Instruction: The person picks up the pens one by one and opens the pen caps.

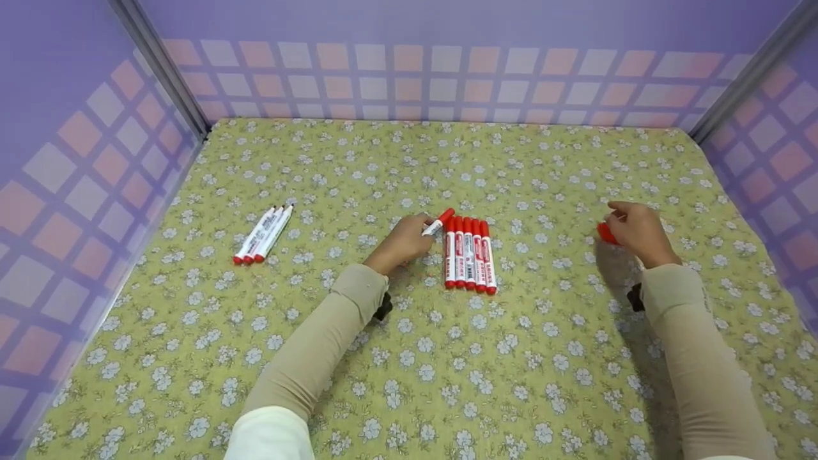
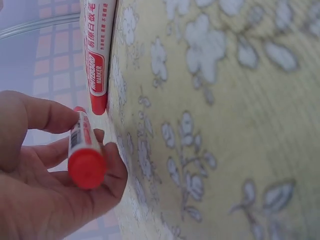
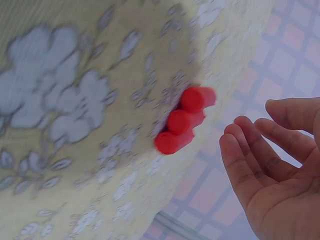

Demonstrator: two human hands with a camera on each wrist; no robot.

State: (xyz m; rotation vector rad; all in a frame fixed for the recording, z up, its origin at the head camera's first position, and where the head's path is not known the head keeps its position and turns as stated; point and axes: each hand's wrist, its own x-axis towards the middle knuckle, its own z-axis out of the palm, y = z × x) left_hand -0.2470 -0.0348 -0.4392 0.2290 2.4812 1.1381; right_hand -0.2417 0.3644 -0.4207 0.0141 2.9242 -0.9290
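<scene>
My left hand point(image 1: 408, 241) pinches a whiteboard marker point(image 1: 437, 225) between thumb and fingers, its red cap pointing away. In the left wrist view the marker's red butt end point(image 2: 87, 168) faces the camera. Just right of it lies a row of several capped red markers point(image 1: 470, 255), side by side; the held marker's cap overlaps the row's top left corner. Far to the right, my right hand point(image 1: 639, 230) is over a small group of red caps point(image 1: 607, 234). Three loose caps point(image 3: 179, 121) show in the right wrist view, apart from the relaxed fingers, which hold nothing.
Three uncapped white markers point(image 1: 262, 236) with red butt ends lie together at the left, dark tips pointing away. A flowered yellow-green cloth point(image 1: 383, 166) covers the table. Purple checked panels point(image 1: 409, 70) stand along the back and both sides.
</scene>
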